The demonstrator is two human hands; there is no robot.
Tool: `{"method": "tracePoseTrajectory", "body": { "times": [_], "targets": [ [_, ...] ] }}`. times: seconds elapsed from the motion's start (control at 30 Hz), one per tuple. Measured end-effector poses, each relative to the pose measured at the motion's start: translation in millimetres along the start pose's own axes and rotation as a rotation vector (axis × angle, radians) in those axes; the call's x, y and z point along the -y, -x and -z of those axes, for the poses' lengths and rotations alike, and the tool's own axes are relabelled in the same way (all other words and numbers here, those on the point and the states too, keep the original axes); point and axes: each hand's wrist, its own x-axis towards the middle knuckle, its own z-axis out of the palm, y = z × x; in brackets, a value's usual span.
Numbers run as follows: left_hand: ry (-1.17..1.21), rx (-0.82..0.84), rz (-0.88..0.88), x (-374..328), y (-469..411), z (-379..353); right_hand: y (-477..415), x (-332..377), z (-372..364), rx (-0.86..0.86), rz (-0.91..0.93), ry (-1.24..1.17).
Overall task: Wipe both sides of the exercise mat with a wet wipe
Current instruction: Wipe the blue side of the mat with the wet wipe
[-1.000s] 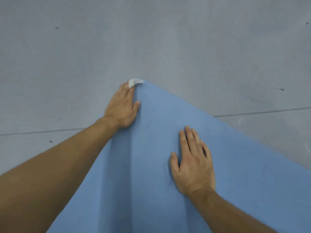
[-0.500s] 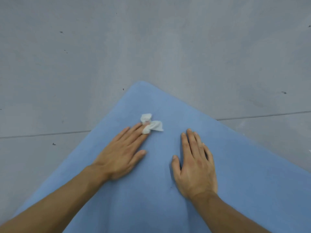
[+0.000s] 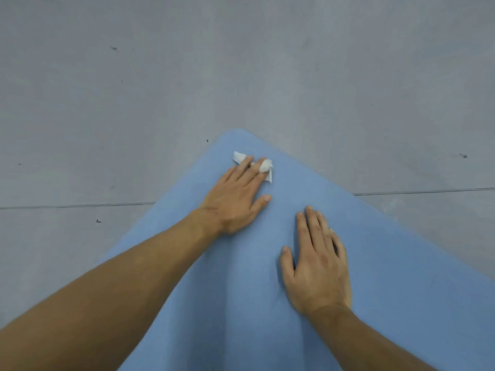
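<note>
Your left hand (image 3: pixel 235 195) lies flat, fingers straight, pressing the crumpled wet wipe (image 3: pixel 265 166) onto the blue exercise mat (image 3: pixel 388 263) just short of its far corner. Your right hand (image 3: pixel 317 266) rests flat behind it, holding nothing. Grey floor (image 3: pixel 134 103) surrounds the corner.

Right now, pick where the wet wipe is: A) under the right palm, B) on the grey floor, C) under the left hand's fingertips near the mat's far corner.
C: the left hand presses the wet wipe onto the mat near its far corner; the right hand lies bare on the mat.
</note>
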Motion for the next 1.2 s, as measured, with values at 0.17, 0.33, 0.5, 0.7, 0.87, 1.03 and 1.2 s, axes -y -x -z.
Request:
{"method": "tracePoseTrajectory", "body": {
  "times": [0.17, 0.33, 0.5, 0.7, 0.87, 1.03, 1.2],
  "targets": [
    [-0.04, -0.029, -0.151, -4.6, 79.4, -18.5, -0.8, 0.7, 0.7, 0.002, -0.002, -0.005],
    [-0.07, -0.05, -0.012, 48.3, 132.8, -18.3, -0.7, -0.6, 0.2, 0.019, -0.004, 0.004],
    [-0.029, -0.067, 0.17, 54.1, 81.1, -12.2, -1.5, -0.5, 1.0, 0.024, -0.001, 0.01],
    [0.031, -0.017, 0.094, -7.0, -9.7, -7.7, -2.8, -0.1, 0.9, -0.006, -0.007, -0.003],
    [-0.053, 0.028, -0.211, -29.8, 15.8, -11.9, -3.9, -1.0, 1.6, -0.001, -0.005, -0.003],
    [-0.145, -0.005, -0.162, 22.6, 108.3, -19.8, -4.3, -1.0, 1.5, 0.011, -0.001, -0.007],
    [-0.105, -0.003, 0.057, 71.1, 165.8, -13.9, -3.1, -2.5, 1.8, 0.019, -0.003, 0.005]
  ]
}}
